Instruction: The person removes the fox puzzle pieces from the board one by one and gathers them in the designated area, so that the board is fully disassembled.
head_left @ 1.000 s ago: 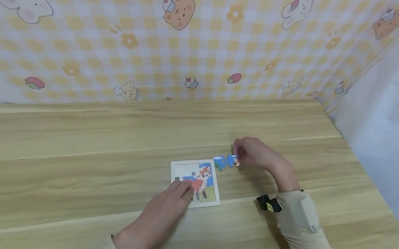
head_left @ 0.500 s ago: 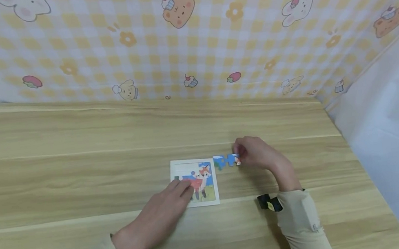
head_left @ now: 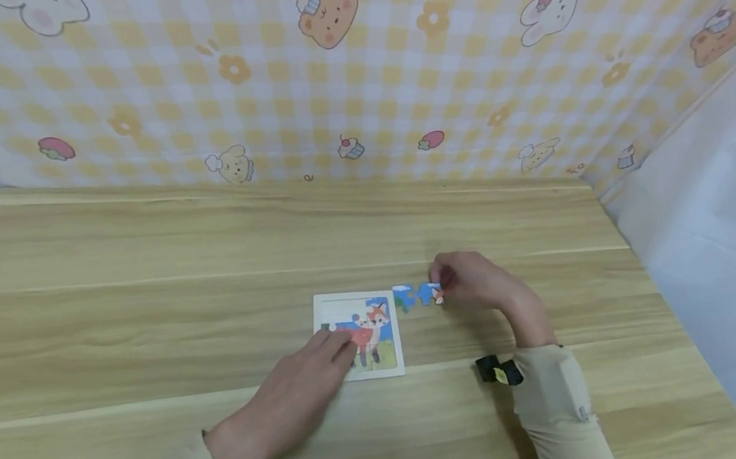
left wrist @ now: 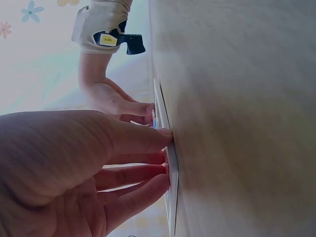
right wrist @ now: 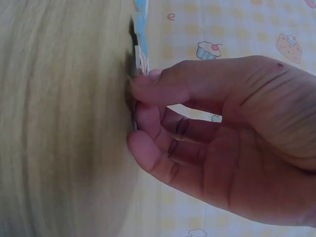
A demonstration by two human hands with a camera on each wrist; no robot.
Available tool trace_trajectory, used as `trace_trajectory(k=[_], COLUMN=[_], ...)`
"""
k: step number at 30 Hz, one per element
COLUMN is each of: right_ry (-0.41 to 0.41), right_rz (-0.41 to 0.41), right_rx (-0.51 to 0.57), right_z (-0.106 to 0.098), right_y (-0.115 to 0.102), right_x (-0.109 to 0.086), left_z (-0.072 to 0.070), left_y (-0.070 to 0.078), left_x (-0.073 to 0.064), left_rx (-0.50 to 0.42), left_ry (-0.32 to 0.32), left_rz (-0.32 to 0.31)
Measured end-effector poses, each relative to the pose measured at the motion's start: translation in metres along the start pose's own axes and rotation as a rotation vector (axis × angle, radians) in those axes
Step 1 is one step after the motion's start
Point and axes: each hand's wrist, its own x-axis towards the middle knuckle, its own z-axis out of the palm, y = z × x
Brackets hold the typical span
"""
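A jigsaw board with a pale frame (head_left: 397, 340) lies on the table in the head view, pieces of a fox picture (head_left: 379, 327) set in it. My left hand (head_left: 303, 381) rests on its left part and hides some of the picture; in the left wrist view the thumb (left wrist: 148, 138) touches the frame's edge and the fingers lie on the board. To the right of the frame, my right hand (head_left: 479, 281) pinches a blue puzzle piece (head_left: 426, 294) with orange and white on it. Between that piece and the frame lies a blue-green puzzle piece (head_left: 403, 296).
A wood-grain table (head_left: 146, 315) spreads all round the board. Behind it stands a yellow-checked backdrop (head_left: 386, 91) with cartoon animals, and a white sheet (head_left: 715, 220) hangs along the right side. A black wrist strap (head_left: 498, 371) sits by the right sleeve.
The view has shifted very slightly. Both hands keep their places, and the puzzle pieces beside the frame lie as before.
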Motion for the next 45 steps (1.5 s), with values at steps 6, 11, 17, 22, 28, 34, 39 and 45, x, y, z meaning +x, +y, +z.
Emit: trace_trajectory(k=[6, 11, 17, 22, 28, 34, 39, 45], right_ry=[0.002, 0.002, -0.014, -0.021, -0.030, -0.023, -0.019, 0.015], right_rz=[0.010, 0.014, 0.020, 0.037, 0.039, 0.028, 0.018, 0.061], right_rx=[-0.001, -0.001, -0.002, -0.003, 0.016, 0.037, 0.036, 0.058], right_z=[-0.0003, -0.0006, 0.0005, 0.0004, -0.0004, -0.0005, -0.0012, -0.0081], right_y=[0.0035, 0.0039, 0.0025, 0.0042, 0.0054, 0.0067, 0.0083, 0.0067], right_x=[-0.0009, -0.0013, -0.0005, 0.0010, 0.0007, 0.0004, -0.0001, -0.0054], left_z=[0.0003, 0.0014, 0.0011, 0.0012, 0.0005, -0.0016, -0.0011, -0.0004], left_y=[-0.0006, -0.0010, -0.0005, -0.0012, -0.0019, -0.0016, -0.0019, -0.0025], left_x=[0.0007, 0.0012, -0.0002, -0.0006, -0.0010, -0.0011, -0.0013, -0.0008], left_rx=[-0.002, -0.005, -0.012, -0.019, -0.011, -0.022, -0.030, -0.013], left_ry=[0.005, 0.016, -0.011, -0.010, 0.026, 0.011, 0.009, 0.014], left_rz=[0.009, 0.012, -0.012, -0.012, 0.016, 0.012, 0.004, 0.014])
